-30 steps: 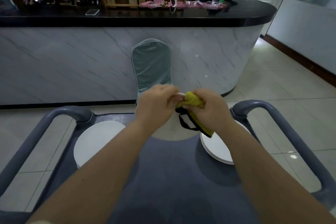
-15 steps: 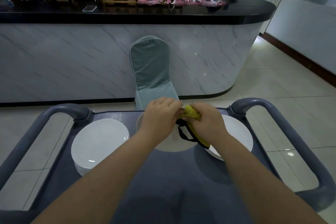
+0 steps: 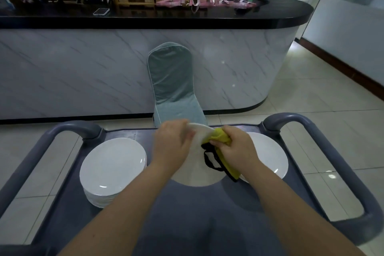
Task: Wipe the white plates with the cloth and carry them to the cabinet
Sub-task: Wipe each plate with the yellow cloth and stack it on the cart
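The left hand (image 3: pixel 172 145) grips with curled fingers the far rim of a round white plate (image 3: pixel 193 170), over the grey plastic cart (image 3: pixel 207 210). The right hand (image 3: pixel 232 149) closes around a yellow cloth with black trim (image 3: pixel 220 137), pressing it on this plate. A stack of white plates (image 3: pixel 112 164) stands left, another white plate (image 3: pixel 270 156) right. Behind, a chair in grey-green cover (image 3: pixel 172 89) stands before the marble counter (image 3: pixel 83 68).

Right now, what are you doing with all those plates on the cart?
A person is wiping a white plate over the grey cart. The left hand grips the plate's far rim, and the right hand presses a yellow cloth against it. A stack of plates sits on the cart's left side, and a second plate lies on its right.
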Tool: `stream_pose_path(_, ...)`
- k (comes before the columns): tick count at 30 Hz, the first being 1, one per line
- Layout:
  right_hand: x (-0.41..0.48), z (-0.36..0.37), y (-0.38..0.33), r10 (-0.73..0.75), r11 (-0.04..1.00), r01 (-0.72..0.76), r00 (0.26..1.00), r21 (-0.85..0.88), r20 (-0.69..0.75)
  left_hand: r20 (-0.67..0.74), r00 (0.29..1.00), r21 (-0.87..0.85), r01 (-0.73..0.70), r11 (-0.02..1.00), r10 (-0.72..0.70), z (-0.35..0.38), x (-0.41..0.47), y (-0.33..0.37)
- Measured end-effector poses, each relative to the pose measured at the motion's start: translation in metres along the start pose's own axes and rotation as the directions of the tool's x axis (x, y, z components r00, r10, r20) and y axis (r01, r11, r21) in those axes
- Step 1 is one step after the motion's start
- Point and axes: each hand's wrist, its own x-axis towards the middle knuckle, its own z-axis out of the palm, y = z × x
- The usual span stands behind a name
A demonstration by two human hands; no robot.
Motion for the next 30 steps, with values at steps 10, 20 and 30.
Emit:
stream_pose_path(10, 0.017, -0.018, -0.012, 0.151, 0.936, -0.103, 0.981, 0.336, -0.121, -0.214, 0.856, -0.485, 0.326, 0.811, -0.471, -0.023, 0.044, 0.004)
stream_pose_path(20, 0.02, -0.022, -0.014, -0.285, 0.946, 0.267, 0.956, -0.185, -0.077, 0.068, 0.933, 0.066, -0.359, 0.931, 0.354, -0.001, 0.041, 0.035)
stream_pose_path(30, -0.01, -0.006, 0.02, 0.1, 0.983, -0.077, 0.986, 0.165, -0.131, 0.175, 0.766, -0.481, 0.614, 0.626, -0.618, 0.002, -0.011, -0.009)
